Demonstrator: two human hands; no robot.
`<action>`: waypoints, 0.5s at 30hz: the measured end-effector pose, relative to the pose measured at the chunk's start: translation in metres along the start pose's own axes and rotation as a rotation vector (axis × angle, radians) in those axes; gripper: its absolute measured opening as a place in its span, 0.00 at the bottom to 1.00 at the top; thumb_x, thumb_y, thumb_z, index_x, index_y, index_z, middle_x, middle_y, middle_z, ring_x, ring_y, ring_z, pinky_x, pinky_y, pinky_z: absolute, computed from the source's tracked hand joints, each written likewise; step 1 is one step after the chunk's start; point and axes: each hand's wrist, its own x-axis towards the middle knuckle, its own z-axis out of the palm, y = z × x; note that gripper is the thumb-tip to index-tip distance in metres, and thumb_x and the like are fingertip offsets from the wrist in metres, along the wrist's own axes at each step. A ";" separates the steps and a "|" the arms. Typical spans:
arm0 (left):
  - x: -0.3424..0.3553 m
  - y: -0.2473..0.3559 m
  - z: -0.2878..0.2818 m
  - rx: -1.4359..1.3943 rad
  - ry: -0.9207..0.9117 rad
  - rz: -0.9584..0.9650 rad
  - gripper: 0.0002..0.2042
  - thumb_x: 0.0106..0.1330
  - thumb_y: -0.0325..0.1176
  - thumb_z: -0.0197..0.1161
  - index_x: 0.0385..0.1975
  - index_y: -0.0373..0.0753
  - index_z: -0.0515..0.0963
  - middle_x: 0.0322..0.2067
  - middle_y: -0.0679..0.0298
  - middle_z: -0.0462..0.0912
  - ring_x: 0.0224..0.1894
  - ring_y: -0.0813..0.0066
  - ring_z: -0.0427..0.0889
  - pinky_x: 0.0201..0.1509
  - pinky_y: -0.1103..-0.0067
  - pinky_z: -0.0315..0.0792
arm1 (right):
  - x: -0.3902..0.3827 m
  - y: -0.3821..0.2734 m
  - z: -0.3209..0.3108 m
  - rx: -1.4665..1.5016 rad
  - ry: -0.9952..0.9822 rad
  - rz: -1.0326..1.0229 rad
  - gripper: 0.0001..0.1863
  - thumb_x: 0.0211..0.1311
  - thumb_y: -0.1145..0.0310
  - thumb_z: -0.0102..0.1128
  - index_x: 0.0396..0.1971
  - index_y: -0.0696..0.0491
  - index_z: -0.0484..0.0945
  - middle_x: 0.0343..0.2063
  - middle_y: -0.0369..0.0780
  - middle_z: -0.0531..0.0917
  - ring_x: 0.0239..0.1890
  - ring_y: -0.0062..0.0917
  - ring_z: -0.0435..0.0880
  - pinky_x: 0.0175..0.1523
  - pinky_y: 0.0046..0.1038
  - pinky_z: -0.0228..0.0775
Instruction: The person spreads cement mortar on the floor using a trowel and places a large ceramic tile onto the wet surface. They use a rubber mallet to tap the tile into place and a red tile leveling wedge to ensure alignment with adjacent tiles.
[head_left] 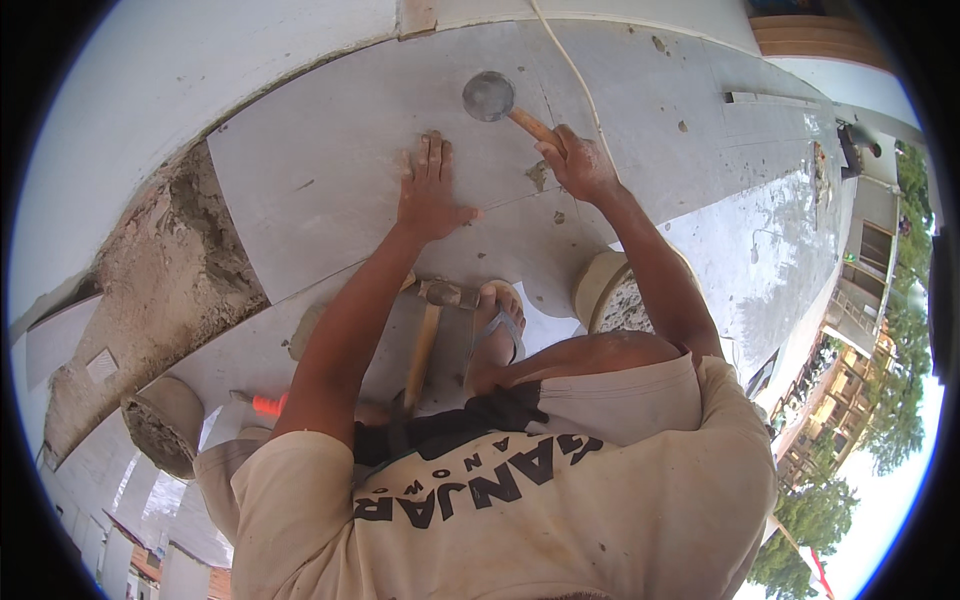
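My left hand (430, 195) lies flat on a large grey floor tile (320, 150), palm down and fingers stretched out. In my right hand (583, 165) is the wooden handle of a rubber mallet (489, 96). The mallet's round grey head is over the tiles, ahead and to the right of my left hand; whether it touches them I cannot tell. A hammer (424, 350) with a wooden handle is near my foot, between my forearms. Close to my right forearm stands a bucket (597, 285) with grey mortar in it.
Left of the tile is a strip of bare rough mortar (180, 270) with a broken edge. A second bucket (165, 425) and a tool with an orange handle (268, 404) are at the lower left. A pale cable (575, 75) crosses the tiles beside my right hand. A white wall (150, 100) borders the floor.
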 end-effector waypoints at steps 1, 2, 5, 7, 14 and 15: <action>0.000 0.000 0.001 -0.009 0.009 -0.006 0.59 0.51 0.69 0.61 0.71 0.28 0.43 0.73 0.44 0.39 0.76 0.51 0.35 0.75 0.52 0.29 | 0.001 0.010 0.010 -0.021 -0.002 0.016 0.25 0.68 0.48 0.51 0.47 0.57 0.72 0.29 0.53 0.82 0.37 0.49 0.83 0.42 0.46 0.72; -0.001 0.000 -0.001 -0.013 0.007 -0.005 0.59 0.51 0.68 0.61 0.71 0.28 0.43 0.73 0.45 0.39 0.76 0.52 0.35 0.75 0.52 0.29 | -0.001 0.016 0.016 -0.042 -0.005 0.028 0.25 0.68 0.48 0.50 0.47 0.57 0.72 0.29 0.54 0.82 0.38 0.50 0.83 0.42 0.47 0.72; -0.006 0.000 -0.006 -0.014 -0.006 -0.027 0.58 0.52 0.67 0.62 0.71 0.28 0.43 0.73 0.45 0.39 0.76 0.52 0.34 0.75 0.53 0.29 | -0.003 -0.009 0.003 0.079 0.018 0.071 0.25 0.68 0.48 0.51 0.44 0.58 0.73 0.30 0.55 0.82 0.37 0.52 0.82 0.41 0.48 0.71; -0.007 0.000 -0.009 -0.021 -0.005 -0.023 0.58 0.52 0.66 0.63 0.71 0.29 0.43 0.73 0.45 0.39 0.76 0.52 0.34 0.76 0.55 0.29 | 0.002 -0.005 0.005 0.068 0.005 0.076 0.25 0.68 0.48 0.52 0.42 0.59 0.74 0.30 0.55 0.82 0.37 0.53 0.82 0.41 0.48 0.71; -0.015 -0.002 -0.011 -0.103 0.001 -0.004 0.53 0.53 0.57 0.67 0.70 0.29 0.47 0.72 0.45 0.43 0.76 0.51 0.36 0.76 0.57 0.34 | -0.008 -0.017 0.021 -0.004 -0.021 0.057 0.24 0.66 0.49 0.54 0.42 0.58 0.76 0.32 0.55 0.82 0.38 0.51 0.82 0.42 0.48 0.70; -0.017 -0.003 -0.012 -0.089 0.004 0.013 0.51 0.54 0.55 0.67 0.69 0.28 0.50 0.72 0.45 0.44 0.75 0.50 0.38 0.76 0.57 0.36 | -0.010 -0.021 0.021 -0.003 -0.020 0.061 0.24 0.66 0.49 0.54 0.42 0.58 0.76 0.31 0.54 0.82 0.37 0.50 0.82 0.42 0.47 0.70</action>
